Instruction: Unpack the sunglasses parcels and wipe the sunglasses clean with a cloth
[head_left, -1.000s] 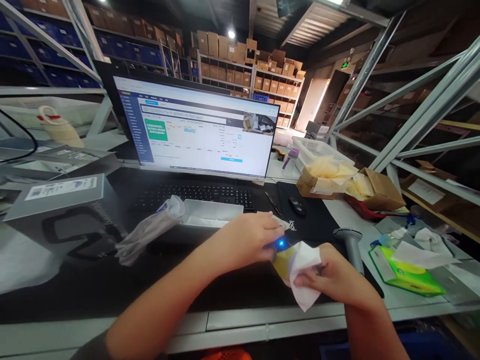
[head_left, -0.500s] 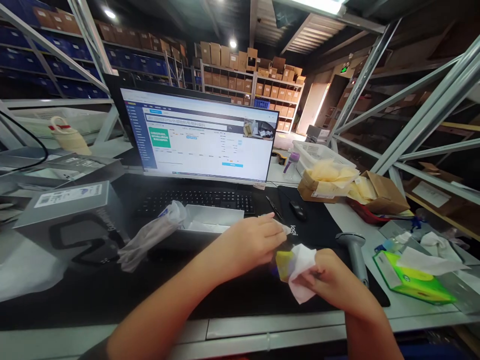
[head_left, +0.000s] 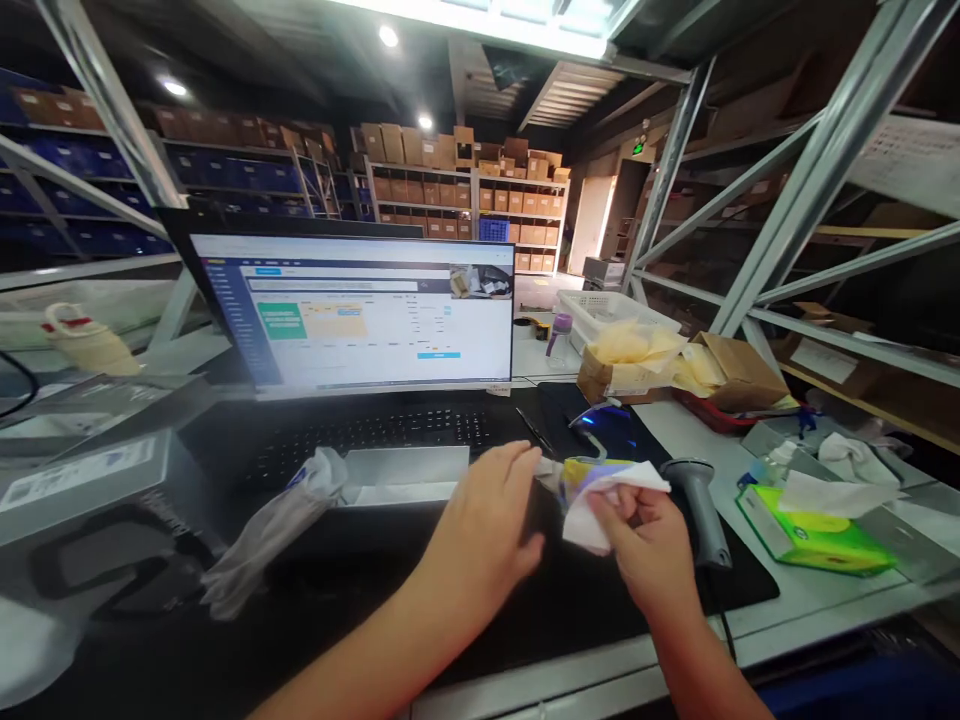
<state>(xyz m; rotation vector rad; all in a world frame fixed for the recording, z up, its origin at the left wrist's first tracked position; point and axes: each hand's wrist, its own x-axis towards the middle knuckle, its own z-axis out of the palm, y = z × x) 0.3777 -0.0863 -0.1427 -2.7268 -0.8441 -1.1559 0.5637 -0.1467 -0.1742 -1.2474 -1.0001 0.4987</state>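
My right hand [head_left: 652,545] pinches a folded white tissue [head_left: 589,522]. Against the tissue's far side lies a small yellow and violet piece [head_left: 589,472]; its kind is blurred. A thin, pale, curved strip [head_left: 594,445] rises behind it near a blue gleam. My left hand [head_left: 491,515] hovers to the left over the black desk mat [head_left: 525,620], fingers stretched and thumb apart, holding nothing I can see. Beyond its fingertips is a crumpled whitish scrap [head_left: 550,468]. An open, shallow white box [head_left: 409,475] and a clear plastic bag [head_left: 274,540] lie left of it.
A monitor [head_left: 375,320] and black keyboard [head_left: 375,435] stand behind. The grey box [head_left: 97,530] is at left. On the right are a barcode scanner [head_left: 699,512], a green tissue pack [head_left: 814,530] and a carton with yellow packets [head_left: 630,375].
My left hand has drawn back from the right hand and its fingers have straightened. The right hand has turned the tissue upward. The camera view has shifted right and up.
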